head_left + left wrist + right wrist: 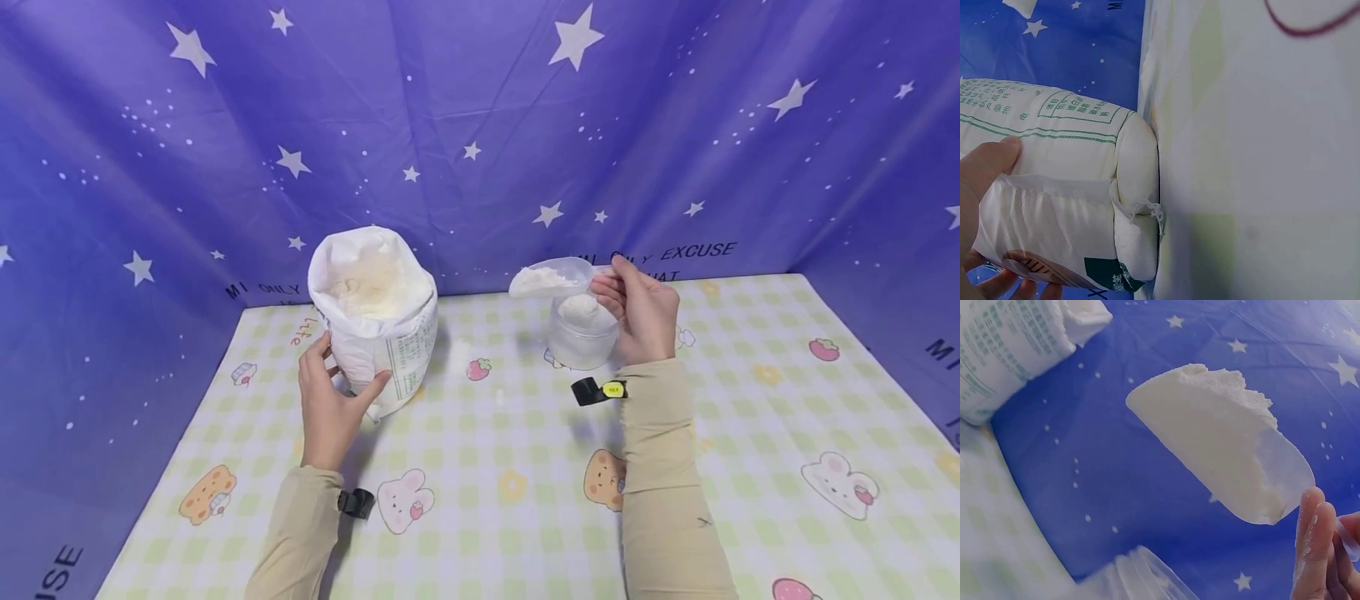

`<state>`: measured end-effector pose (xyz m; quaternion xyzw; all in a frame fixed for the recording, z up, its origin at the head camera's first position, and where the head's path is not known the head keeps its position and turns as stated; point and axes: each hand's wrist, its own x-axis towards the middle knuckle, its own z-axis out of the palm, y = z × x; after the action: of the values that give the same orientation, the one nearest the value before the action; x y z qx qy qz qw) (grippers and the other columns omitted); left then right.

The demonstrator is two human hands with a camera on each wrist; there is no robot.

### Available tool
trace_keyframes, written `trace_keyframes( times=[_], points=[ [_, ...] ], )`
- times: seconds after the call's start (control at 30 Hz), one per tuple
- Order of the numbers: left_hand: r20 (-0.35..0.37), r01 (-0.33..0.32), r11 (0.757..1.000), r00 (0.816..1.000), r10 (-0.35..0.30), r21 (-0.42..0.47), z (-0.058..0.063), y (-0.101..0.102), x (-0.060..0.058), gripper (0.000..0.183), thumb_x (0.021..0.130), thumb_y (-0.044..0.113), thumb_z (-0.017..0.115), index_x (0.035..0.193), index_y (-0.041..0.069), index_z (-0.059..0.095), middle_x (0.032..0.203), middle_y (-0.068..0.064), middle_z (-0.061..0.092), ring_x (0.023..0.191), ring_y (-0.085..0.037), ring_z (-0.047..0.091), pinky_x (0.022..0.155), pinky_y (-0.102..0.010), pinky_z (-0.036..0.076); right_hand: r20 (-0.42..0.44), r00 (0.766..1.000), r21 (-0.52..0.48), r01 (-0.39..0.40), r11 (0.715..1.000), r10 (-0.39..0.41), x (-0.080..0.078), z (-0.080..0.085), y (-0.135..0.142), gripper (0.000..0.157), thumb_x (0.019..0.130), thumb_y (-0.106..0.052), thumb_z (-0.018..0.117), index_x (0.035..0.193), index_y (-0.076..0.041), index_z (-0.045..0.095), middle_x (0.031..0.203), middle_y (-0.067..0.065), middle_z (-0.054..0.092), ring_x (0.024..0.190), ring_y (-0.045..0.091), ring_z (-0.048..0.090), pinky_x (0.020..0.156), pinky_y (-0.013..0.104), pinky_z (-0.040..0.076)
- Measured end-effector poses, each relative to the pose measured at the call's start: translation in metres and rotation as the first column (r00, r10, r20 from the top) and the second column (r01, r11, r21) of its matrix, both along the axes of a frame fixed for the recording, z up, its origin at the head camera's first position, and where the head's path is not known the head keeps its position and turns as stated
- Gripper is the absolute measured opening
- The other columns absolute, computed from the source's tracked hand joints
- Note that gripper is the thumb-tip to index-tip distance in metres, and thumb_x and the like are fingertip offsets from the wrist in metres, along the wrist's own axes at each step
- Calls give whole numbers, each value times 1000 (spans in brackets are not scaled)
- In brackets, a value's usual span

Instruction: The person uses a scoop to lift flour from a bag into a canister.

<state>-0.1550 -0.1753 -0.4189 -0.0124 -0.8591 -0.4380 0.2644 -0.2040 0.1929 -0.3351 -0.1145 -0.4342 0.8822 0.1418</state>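
An open white bag of flour-like powder (408, 346) stands on the left of the table, with green print on its side. My left hand (327, 408) grips its lower part, thumb on the near face and fingers round the far side. In my right hand (649, 315) is the handle of a clear scoop (577, 273), heaped with white powder in the right wrist view. White dust coats some of the right fingers (1311, 550). The scoop is above a clear round tub (581, 348), which holds a mound of the same powder (579, 309).
A green-and-white checked cloth (517, 433) with cartoon prints covers the table. A little white powder (459, 357) lies on it between bag and tub. Behind and at both sides hangs a blue star-patterned curtain (480, 208).
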Motion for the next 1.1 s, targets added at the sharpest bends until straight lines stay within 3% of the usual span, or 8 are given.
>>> trace_keyframes(
  times=[0.13,0.8,0.97,1.1],
  points=[
    [0,3,1000,1000,-3,0,1,0,0,91,76,20,87,147,1,32,140,-21,39,133,-32,40,104,-41,49,17,999,23,39,999,-39,0,-1,9,16,92,-13,70,87,2,73,69,9,71,59,13,70,58,18,60],
    [0,7,1000,1000,-7,4,3,0,0,91,77,21,87,147,2,32,140,-20,40,132,-32,40,104,-41,49,21,983,-71,186,980,-185,4,-8,50,14,83,-6,79,88,6,74,65,13,70,54,19,70,52,22,60],
    [0,5,1000,1000,-5,5,2,0,0,91,76,19,87,147,2,32,140,-20,39,132,-32,40,105,-42,49,1,974,6,229,973,-229,4,-9,51,15,83,-7,80,83,6,73,64,13,70,53,18,69,52,23,60],
    [2,7,1000,1000,-7,7,2,0,0,91,76,19,87,147,2,32,141,-20,39,132,-31,40,105,-41,49,-36,957,119,290,950,-288,3,-10,49,14,85,-8,78,82,5,74,63,11,70,52,16,68,53,23,61]
  ],
)
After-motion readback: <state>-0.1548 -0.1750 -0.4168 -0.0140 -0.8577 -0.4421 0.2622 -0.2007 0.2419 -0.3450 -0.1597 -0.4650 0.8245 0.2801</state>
